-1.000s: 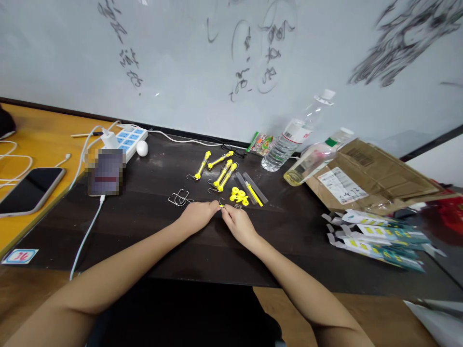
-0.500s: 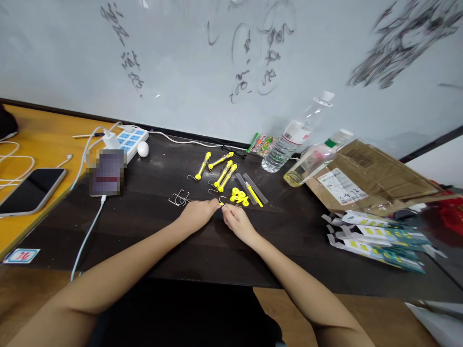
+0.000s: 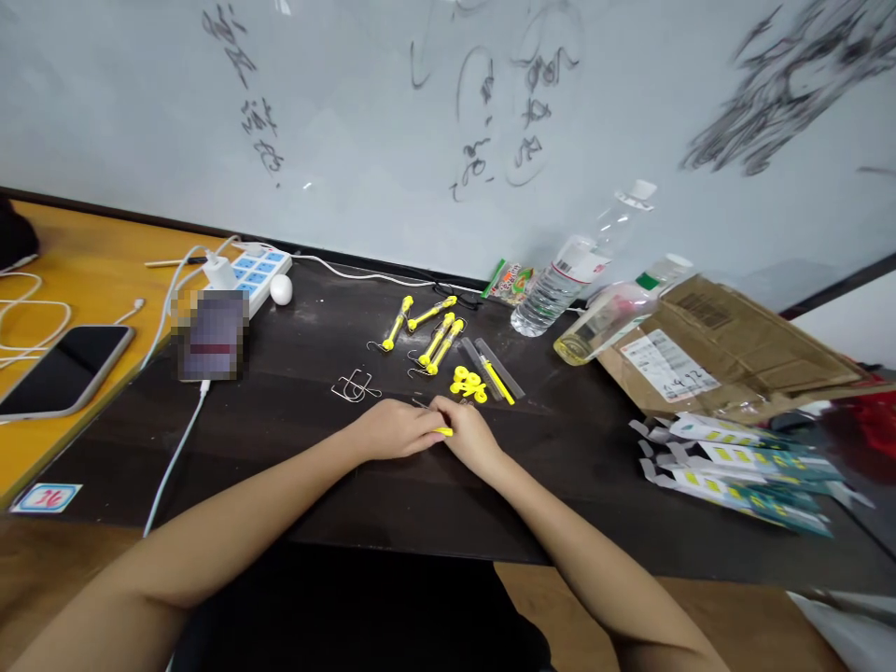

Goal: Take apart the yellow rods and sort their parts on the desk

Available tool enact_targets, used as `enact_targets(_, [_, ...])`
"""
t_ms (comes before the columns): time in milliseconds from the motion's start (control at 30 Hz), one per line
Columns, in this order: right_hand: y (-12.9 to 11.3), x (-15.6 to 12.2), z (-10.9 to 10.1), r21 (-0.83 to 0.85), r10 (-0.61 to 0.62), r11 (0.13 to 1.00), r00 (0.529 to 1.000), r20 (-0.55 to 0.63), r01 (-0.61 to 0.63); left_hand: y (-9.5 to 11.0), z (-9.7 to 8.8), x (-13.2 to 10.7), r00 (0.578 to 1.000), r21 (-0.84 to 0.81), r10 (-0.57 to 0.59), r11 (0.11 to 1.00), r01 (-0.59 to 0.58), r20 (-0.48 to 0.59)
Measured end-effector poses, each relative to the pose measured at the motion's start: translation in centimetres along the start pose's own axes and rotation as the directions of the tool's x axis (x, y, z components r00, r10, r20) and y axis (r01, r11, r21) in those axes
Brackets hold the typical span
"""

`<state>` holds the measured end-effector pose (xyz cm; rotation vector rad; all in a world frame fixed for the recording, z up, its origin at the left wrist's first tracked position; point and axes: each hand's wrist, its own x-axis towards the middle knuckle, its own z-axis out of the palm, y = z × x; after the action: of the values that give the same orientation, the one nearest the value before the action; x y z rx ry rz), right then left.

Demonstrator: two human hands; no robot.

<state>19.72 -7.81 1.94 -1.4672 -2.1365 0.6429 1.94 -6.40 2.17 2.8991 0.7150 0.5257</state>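
Observation:
My left hand (image 3: pixel 393 430) and my right hand (image 3: pixel 470 435) meet at the middle of the dark table (image 3: pixel 294 439), fingers pinched together on a small yellow piece (image 3: pixel 443 431) between them. A thin metal hook (image 3: pixel 422 404) shows just beyond the fingertips. Behind the hands lie a heap of small yellow parts (image 3: pixel 468 383), several yellow tube-shaped spring scales (image 3: pixel 434 335) with hooks, and two clear tubes (image 3: pixel 490 369). Bent wire pieces (image 3: pixel 356 386) lie to the left of the hands.
A power strip (image 3: pixel 253 273), a white egg-shaped object (image 3: pixel 281 289) and a charging cable (image 3: pixel 176 450) are at the left. A phone (image 3: pixel 64 370) rests on the orange table. Two plastic bottles (image 3: pixel 570 277), a cardboard box (image 3: pixel 721 347) and packaged strips (image 3: pixel 735 462) are at the right.
Both hands have drawn slightly toward me with the small yellow piece, which now shows longer between them. The view has shifted a little.

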Motion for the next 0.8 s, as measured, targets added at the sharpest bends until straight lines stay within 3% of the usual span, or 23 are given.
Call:
enact_targets(167, [-0.6,3.3,1.1,0.111,-0.087,0.991,0.99,0.114,0.074,-0.1,-0.2,-0.2,0.998,-0.004,0.056,0.998,-0.056,0.002])
enact_targets(367, [-1.0,8.1,3.6,0.371,-0.087,0.928,0.983,0.162,0.021,0.0,-0.1,-0.2,0.999,0.038,0.043,0.998,-0.043,0.011])
enact_targets(467, [-1.1,8.6,4.0,0.473,-0.053,0.88,0.983,0.177,-0.038,-0.4,0.2,-0.4,0.999,-0.019,-0.011,1.0,0.01,-0.034])
enact_targets(567, [-0.7,7.4,3.2,0.564,0.005,0.823,0.993,0.116,-0.069,-0.6,0.5,-0.4,0.989,-0.171,-0.104,0.982,0.085,-0.103])
enact_targets(667, [-0.2,5.2,2.0,0.623,0.064,0.78,0.998,0.024,-0.065,-0.7,0.6,-0.2,0.952,-0.464,-0.259,0.872,0.158,-0.163])
enact_targets(733, [0.1,3.4,1.5,0.638,0.116,0.763,0.993,0.024,-0.105,-0.9,0.6,0.1,0.913,-0.682,-0.379,0.708,0.184,-0.147])
enact_targets(800, [0.4,1.8,1.4,0.646,0.114,0.76,0.993,-0.038,-0.063,-1.3,0.7,0.4,0.866,-0.842,-0.491,0.504,0.192,-0.096])
